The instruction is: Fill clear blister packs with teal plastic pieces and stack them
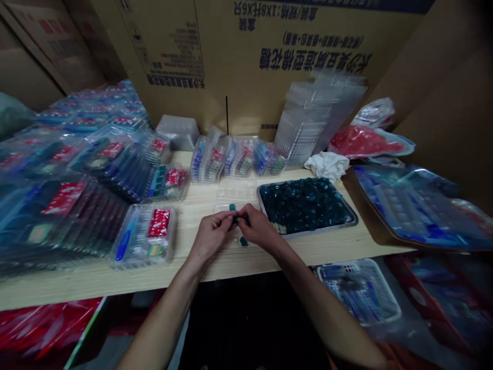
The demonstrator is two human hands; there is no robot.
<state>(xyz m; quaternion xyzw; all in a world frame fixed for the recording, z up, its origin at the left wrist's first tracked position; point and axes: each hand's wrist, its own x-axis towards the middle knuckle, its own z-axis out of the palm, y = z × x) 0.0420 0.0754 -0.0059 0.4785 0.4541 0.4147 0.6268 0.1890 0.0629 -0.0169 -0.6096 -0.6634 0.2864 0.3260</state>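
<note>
My left hand (211, 234) and my right hand (254, 226) meet over the middle of the table, fingertips pinched together on a small dark green piece (236, 219). Its exact kind is mostly hidden by the fingers. Beneath them lies a clear plastic tray (220, 208), largely covered by the hands. One teal piece (232, 207) shows just beyond my fingers, and another teal piece (243, 241) on the near side. Right of my right hand stands a grey-rimmed tray (356, 221) heaped with dark teal wrapped pieces (308, 203).
Filled clear packs (144, 234) crowd the table's left side, many stacked. Several upright packs (208, 159) and tall nested clear trays (308, 118) line the back before a large carton (227, 56). A carton of blue packaging (400, 205) stands right; a white basket (389, 293) is below.
</note>
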